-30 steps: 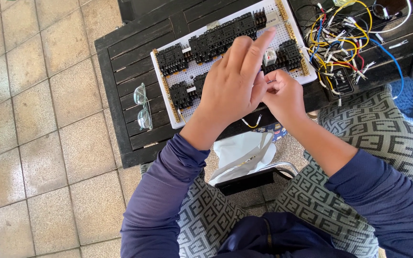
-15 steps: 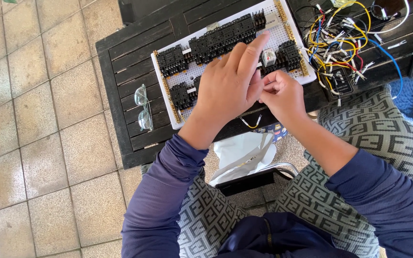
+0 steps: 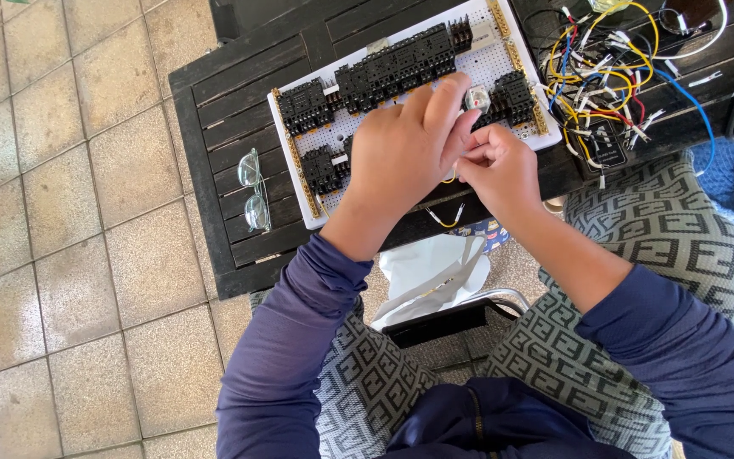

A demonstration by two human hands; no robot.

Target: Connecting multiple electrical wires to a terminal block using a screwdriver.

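**A:** What did the head camera show you?

**B:** From my remote seat I looked straight down on a dark slatted desk (image 3: 223, 110). On it lay a white perforated board (image 3: 503, 59) carrying rows of black sockets (image 3: 397, 64). Both hands hovered over the board's near edge. The left hand (image 3: 405, 153) lay palm down, its forefinger stretched up toward a small clear relay (image 3: 477, 99) that sat on the board between the socket rows.

**A:** And the grip of each hand?

**B:** The left hand's fingers were curled, but the back of the hand hid what was under them, so I could not tell whether its grip held anything. The right hand (image 3: 501, 170) was pinched shut, thumb and fingers meeting against the left hand. A short yellow wire (image 3: 448, 178) showed just below that pinch; whether the grip truly held it, I could not tell.

**A:** Anything else about?

**B:** A second short yellow wire piece (image 3: 445, 218) lay on the desk near the wrists. A tangle of coloured wires (image 3: 605, 76) lay to the right of the board, and a pair of clear glasses (image 3: 253, 189) lay to its left.
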